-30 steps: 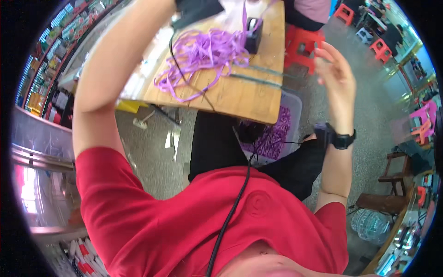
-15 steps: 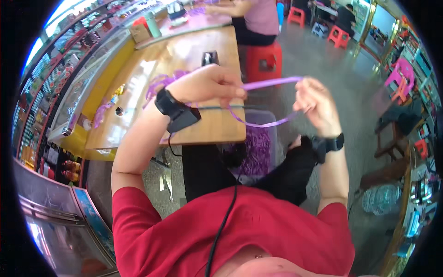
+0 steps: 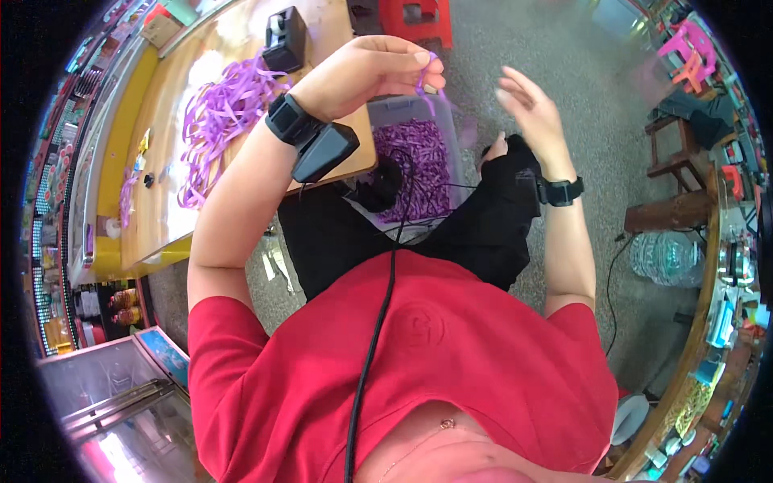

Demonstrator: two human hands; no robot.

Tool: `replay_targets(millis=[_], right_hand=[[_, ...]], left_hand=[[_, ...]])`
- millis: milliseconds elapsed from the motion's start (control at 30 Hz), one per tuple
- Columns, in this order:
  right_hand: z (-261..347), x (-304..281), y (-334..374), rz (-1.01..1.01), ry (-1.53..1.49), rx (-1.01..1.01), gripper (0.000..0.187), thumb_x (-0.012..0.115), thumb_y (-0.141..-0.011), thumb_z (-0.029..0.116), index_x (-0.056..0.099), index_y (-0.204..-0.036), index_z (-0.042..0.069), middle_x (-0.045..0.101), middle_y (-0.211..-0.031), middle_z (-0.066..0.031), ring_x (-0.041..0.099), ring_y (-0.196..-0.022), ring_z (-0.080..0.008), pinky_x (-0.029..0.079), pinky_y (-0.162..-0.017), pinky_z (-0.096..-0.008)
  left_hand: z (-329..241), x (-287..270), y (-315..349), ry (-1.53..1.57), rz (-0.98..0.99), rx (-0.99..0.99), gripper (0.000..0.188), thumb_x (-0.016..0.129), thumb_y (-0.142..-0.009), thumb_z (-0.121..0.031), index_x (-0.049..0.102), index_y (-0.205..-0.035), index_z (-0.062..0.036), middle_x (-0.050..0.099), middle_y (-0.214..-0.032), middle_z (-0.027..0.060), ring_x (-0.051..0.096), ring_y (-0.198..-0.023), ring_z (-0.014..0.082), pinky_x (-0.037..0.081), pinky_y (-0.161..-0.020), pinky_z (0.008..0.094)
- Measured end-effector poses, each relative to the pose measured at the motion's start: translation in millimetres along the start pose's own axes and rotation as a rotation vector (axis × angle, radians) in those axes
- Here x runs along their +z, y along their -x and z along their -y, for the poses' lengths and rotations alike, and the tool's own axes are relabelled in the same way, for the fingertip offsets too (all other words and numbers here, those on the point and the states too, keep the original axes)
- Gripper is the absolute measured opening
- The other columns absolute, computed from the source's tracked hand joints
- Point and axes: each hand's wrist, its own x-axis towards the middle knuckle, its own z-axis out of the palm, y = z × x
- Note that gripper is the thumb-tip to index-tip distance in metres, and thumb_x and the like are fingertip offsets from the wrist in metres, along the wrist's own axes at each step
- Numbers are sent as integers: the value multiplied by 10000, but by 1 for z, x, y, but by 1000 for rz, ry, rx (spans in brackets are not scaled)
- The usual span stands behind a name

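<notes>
My left hand [image 3: 366,68] is closed in a pinch on a short piece of purple ribbon [image 3: 428,103], which dangles below the fingertips. To its right, my right hand [image 3: 533,117] is raised and open, fingers stretched apart, with nothing in it. Beneath the hands stands a clear plastic bin [image 3: 453,145] holding many small purple ribbon pieces [image 3: 423,165]. On the wooden table [image 3: 165,121], left of my left hand, lies a loose heap of long purple ribbons [image 3: 229,101]. A black dispenser-like block [image 3: 285,40] stands beside the heap.
A red plastic stool [image 3: 417,20] stands beyond the table corner. At the right are a wooden stool [image 3: 672,149] and a large clear water bottle [image 3: 664,259]. A black cable [image 3: 378,322] runs down my front. Stocked shelves line the left side.
The wide ribbon loop stretched between both hands is gone; only a short dangling piece shows at my left hand. My right hand has let go and opened. The view has shifted.
</notes>
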Motion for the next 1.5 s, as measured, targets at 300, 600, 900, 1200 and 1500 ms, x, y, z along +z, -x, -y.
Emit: replay_targets(millis=[300,600,900,1200,1500], right_hand=[[54,37,-14,512,-650,-114,573,637,-889,144,459,-1421,26,615,-1246,-136,584,-1136,-193,416,-1031,-357],[77,19,-9,541,-257,-43,510,705,-877,134,529,-1353,80,638,-976,-31,611,-906,-125,492,-863,-284],[85,-7,-16,393,245,-287,166,741,-844,149,729,-982,56,614,-825,14,526,-754,-84,416,-659,-236],[104,19,-70,669,526,-314,176,668,-889,185,686,-970,30,640,-795,-24,561,-723,-120,455,-662,-284],[100,87,-140,861,632,-439,165,620,-904,172,652,-973,25,635,-843,-51,587,-797,-142,484,-749,-300]], left_hand=[[0,16,-19,-500,12,-124,267,621,-929,-292,724,-1032,-68,702,-836,17,612,-771,65,450,-655,208],[-11,9,-14,-522,36,-247,266,614,-925,-307,733,-1019,-88,632,-724,-29,561,-682,40,410,-570,207],[13,6,-9,-476,19,-179,226,642,-934,-271,711,-1005,-68,635,-763,-37,568,-677,31,405,-562,188],[3,-41,-9,-745,-206,26,295,637,-929,-278,704,-1115,-60,707,-924,19,642,-792,98,541,-594,254],[34,-91,3,-916,-271,70,267,634,-935,-250,716,-1052,-25,710,-856,28,639,-772,102,522,-663,267]])
